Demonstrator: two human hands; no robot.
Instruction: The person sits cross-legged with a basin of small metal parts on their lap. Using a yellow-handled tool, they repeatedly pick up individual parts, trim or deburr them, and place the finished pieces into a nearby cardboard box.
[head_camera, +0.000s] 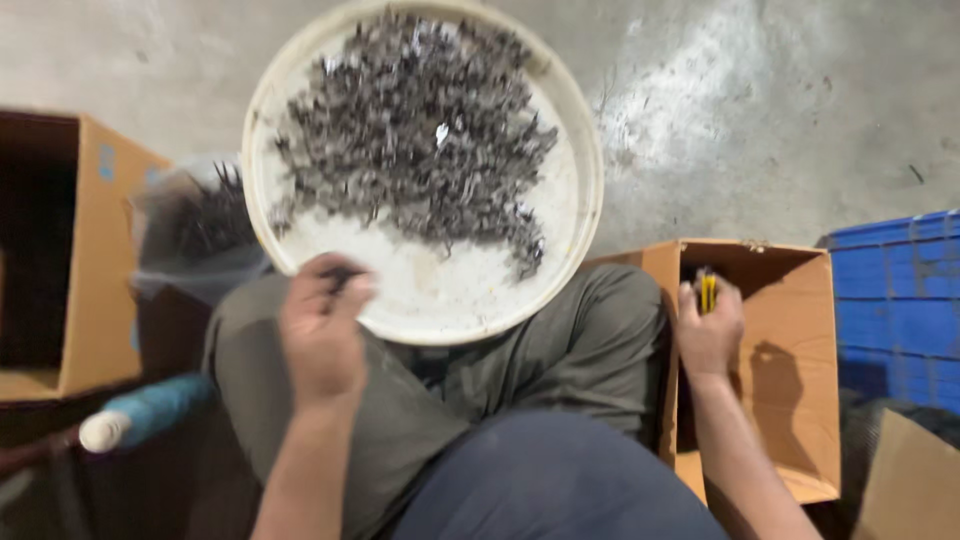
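A round white tray (570, 130) rests on my lap and holds a heap of several small dark metal pieces (420, 130). At the tray's near rim, my left hand (322, 330) pinches one small dark piece between its fingertips. My right hand (708, 330) is closed around a small yellow object (707, 290) and hangs over the open cardboard box (790, 400) on my right.
A second open cardboard box (95, 250) stands at the left, with a clear plastic bag of dark pieces (195, 225) beside it. A blue-handled tool (145, 412) lies near my left knee. A blue plastic crate (900, 300) is at the far right. The floor is bare concrete.
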